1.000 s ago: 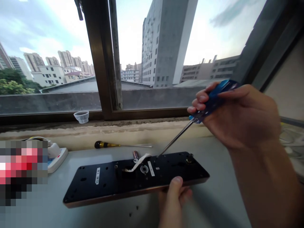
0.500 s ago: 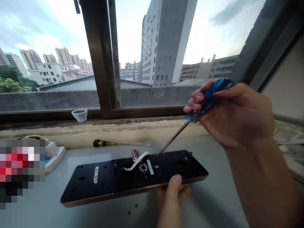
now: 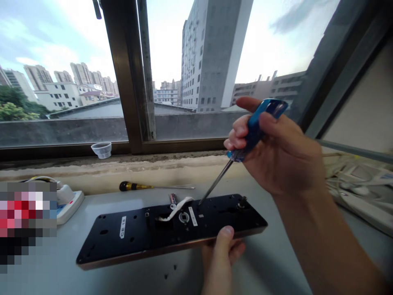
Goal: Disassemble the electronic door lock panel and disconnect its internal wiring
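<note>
My right hand (image 3: pixel 270 151) is closed around the blue handle of a screwdriver (image 3: pixel 256 127), its index finger pointing outward. The metal shaft slants down to the left, and its tip meets the upper part of a long black panel (image 3: pixel 144 233), apparently the back plate of a door lock. My left hand (image 3: pixel 222 254) grips the panel's near edge from below, thumb on the edge; the other fingers are partly hidden underneath. On the panel are a white cable (image 3: pixel 178 208), a round fitting (image 3: pixel 184 218), white labels and several holes.
Behind the panel lie a yellow-and-black screwdriver (image 3: pixel 132 186) and a battery (image 3: pixel 173 198). Two small screws (image 3: pixel 166 276) rest on the table in front. A clear plastic cup (image 3: pixel 102 150) stands on the windowsill. A power strip (image 3: pixel 72 207) is at left, white cabled equipment (image 3: pixel 362 188) at right.
My right hand has turned and shifted left with the screwdriver, its index finger now extended off the handle. The tip stays at the same area of the panel; the left hand keeps its hold.
</note>
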The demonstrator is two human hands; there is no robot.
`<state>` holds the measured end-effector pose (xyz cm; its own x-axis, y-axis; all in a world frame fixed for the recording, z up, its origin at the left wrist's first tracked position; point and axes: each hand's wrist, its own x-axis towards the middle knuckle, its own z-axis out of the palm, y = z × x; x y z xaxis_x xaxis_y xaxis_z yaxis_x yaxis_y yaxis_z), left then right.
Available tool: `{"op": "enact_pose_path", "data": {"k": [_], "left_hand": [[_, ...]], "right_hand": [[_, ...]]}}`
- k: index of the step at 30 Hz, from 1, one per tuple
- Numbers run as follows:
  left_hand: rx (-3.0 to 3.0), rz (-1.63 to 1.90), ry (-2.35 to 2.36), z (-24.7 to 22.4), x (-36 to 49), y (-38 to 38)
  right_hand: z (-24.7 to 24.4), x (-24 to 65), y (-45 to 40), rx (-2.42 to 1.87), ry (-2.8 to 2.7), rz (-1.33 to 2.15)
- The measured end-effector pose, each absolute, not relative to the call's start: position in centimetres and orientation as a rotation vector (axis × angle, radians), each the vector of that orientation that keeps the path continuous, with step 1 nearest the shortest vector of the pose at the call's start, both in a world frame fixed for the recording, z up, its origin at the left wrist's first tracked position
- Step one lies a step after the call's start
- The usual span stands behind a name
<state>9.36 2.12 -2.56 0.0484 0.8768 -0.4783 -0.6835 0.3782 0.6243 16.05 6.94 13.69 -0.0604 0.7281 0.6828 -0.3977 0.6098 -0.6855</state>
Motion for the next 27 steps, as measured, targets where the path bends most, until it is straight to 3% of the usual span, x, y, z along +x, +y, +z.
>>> {"op": "enact_pose_path", "data": {"k": [8,16,27], "left_hand": [[0.246,1.211,0.925,-2.6,9.4,2.2],[0.22,1.221,0.895,-2.2,9.3,2.1],[0.225,1.196,0.849,-3.1,9.4,2.1]], "right_hand": [[14.2,15.1,6.4,-0.397,-1.529,0.924],[13.8,13.2,7.3,-0.377,-1.346,0.639],[13.5,14.1,10.9,-0.025,-1.309,1.117]]}}
